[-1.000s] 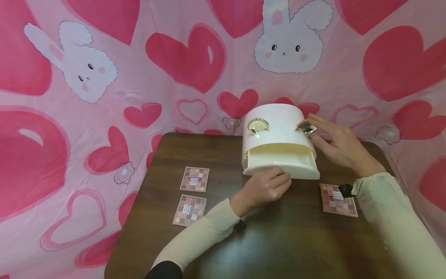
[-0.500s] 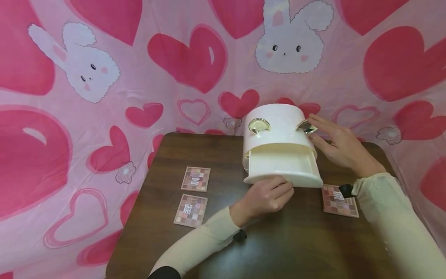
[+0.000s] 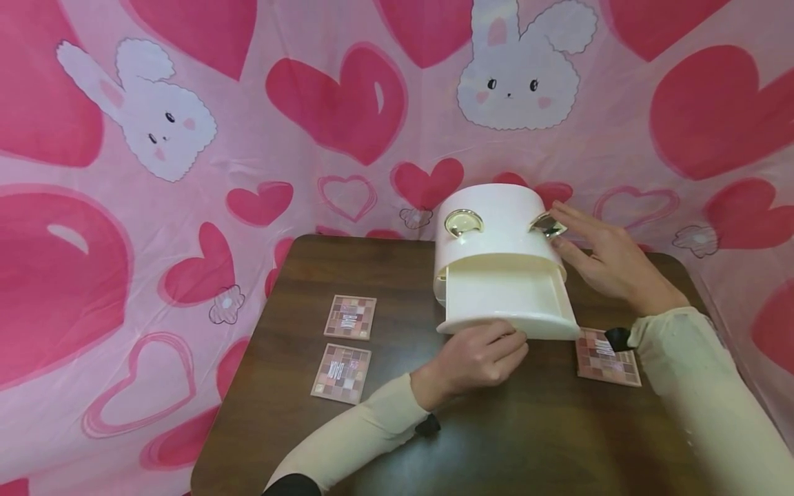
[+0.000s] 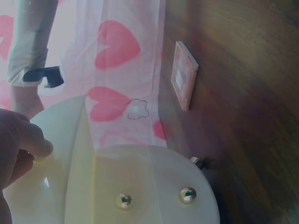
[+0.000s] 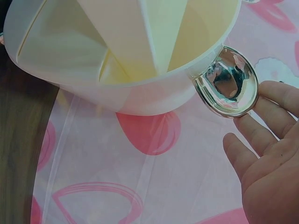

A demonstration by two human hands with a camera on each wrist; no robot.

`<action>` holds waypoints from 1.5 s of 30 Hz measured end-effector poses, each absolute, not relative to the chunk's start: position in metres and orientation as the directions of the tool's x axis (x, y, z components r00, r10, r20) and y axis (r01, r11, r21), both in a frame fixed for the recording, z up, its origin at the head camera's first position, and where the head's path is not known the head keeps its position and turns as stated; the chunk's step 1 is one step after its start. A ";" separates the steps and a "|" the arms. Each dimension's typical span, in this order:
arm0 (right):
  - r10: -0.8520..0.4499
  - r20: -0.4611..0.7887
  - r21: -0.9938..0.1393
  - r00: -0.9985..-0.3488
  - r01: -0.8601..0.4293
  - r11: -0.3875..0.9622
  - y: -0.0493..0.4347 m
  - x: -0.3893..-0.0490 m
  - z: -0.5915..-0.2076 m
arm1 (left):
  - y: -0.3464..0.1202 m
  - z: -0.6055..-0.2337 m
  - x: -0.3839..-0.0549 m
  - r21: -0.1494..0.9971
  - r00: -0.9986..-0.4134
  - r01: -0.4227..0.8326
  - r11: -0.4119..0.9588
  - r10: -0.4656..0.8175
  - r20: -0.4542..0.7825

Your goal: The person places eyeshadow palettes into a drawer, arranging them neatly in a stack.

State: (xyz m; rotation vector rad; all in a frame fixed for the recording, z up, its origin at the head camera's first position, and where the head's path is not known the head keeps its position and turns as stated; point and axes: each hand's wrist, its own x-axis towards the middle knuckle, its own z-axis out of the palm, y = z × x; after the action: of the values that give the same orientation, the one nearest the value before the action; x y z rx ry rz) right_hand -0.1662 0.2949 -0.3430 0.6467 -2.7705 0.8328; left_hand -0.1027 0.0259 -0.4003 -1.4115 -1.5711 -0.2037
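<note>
Further out than a second ago, the drawer (image 3: 540, 326) is projecting from the white box (image 3: 499, 220) on the surface (image 3: 397, 289). Left hand (image 3: 476, 362) is apparently pinching the drawer's front; right hand (image 3: 606, 258), loosely extended, is touching a gold ear (image 5: 231, 84).

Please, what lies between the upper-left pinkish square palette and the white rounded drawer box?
In the head view, only bare dark-brown wood-look tabletop shows between that pinkish palette and the white box.
</note>
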 end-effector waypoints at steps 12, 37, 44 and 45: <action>-0.356 0.302 -0.469 -0.884 -0.463 0.752 0.293 -0.168 -0.344 | 0.030 -0.426 -0.106 -0.450 0.131 0.840 0.303 0.691 0.710; -0.360 0.304 -0.452 -0.882 -0.466 0.760 0.294 -0.167 -0.345 | 0.002 -0.404 -0.095 0.008 -0.126 0.983 0.182 0.647 0.752; -0.371 0.298 -0.445 -0.880 -0.471 0.762 0.294 -0.168 -0.345 | -0.028 -0.380 -0.102 0.203 -0.260 0.965 0.164 0.563 0.784; -0.370 0.297 -0.445 -0.880 -0.471 0.762 0.295 -0.168 -0.345 | -0.033 -0.378 -0.103 0.217 -0.273 0.962 0.166 0.565 0.778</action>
State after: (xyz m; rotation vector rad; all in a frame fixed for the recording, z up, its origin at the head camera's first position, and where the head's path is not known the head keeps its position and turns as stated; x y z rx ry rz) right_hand -0.1678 0.2949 -0.3449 0.6670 -2.7659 0.7750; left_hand -0.1034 -0.0334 -0.3779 -1.4413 -1.9134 -0.9672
